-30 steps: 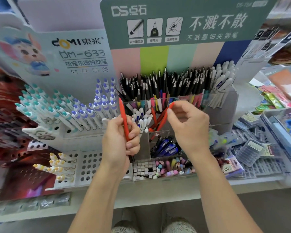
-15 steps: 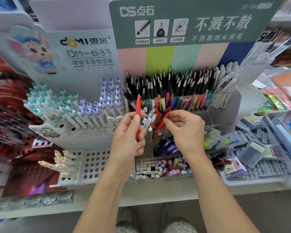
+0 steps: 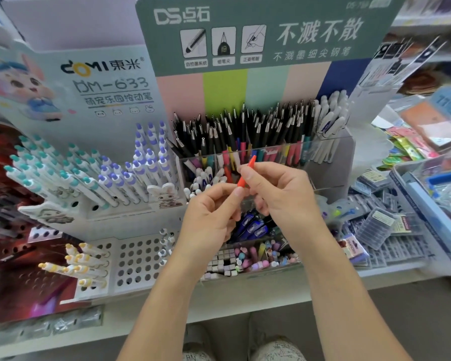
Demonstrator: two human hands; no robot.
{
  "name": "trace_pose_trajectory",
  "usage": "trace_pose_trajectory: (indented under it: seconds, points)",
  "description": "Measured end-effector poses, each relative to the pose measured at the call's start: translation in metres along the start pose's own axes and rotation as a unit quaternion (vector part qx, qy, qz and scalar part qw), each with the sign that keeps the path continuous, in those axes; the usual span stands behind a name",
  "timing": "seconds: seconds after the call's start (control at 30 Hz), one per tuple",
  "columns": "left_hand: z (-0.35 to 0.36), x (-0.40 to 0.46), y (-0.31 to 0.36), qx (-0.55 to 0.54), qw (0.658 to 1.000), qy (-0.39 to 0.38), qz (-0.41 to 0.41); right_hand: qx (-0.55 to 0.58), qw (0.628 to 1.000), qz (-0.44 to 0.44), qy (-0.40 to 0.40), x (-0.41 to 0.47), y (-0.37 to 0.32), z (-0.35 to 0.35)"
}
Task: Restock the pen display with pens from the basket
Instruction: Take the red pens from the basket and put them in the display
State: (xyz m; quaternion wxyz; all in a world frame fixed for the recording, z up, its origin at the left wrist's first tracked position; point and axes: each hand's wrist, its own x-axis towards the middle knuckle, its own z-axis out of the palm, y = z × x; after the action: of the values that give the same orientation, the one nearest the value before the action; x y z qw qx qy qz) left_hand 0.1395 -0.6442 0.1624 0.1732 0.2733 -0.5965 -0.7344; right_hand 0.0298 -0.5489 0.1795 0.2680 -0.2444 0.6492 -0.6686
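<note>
A red pen [image 3: 247, 170] is pinched between both hands in front of the clear pen display [image 3: 323, 144]. My right hand [image 3: 281, 191] grips its middle with thumb and forefinger, and its tip points up and to the right. My left hand [image 3: 211, 214] touches the pen's lower end with thumb and forefinger. Behind the hands, the display's back row holds several black-capped pens [image 3: 245, 128]. A lower compartment holds white pens [image 3: 205, 178] and a few red pens [image 3: 228, 174]. A blue-rimmed basket [image 3: 412, 196] is cut off at the right edge.
A white rack of teal and purple click pens [image 3: 89, 175] stands left of the display. Below it is a perforated holder with yellow-tipped pens [image 3: 84, 261]. Blue pens [image 3: 253, 226] and small erasers [image 3: 245, 259] fill the front trays. Packets of refills [image 3: 380, 225] lie to the right.
My right hand left the red pens in the compartment and came to the red pen held by my left hand. The pen moved right and now sits between both hands.
</note>
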Motion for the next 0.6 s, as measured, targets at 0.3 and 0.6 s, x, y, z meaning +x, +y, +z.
trace_pose_trajectory:
  seconds: [0.3,0.6]
  points:
    - [-0.005,0.000,-0.005,0.111,0.991,0.061,0.047,0.116,0.982,-0.031,0.149,0.008,-0.001,-0.033]
    - [-0.002,0.000,-0.010,0.127,0.977,0.154,0.079,-0.085,0.983,-0.069,0.147,0.017,0.031,-0.026]
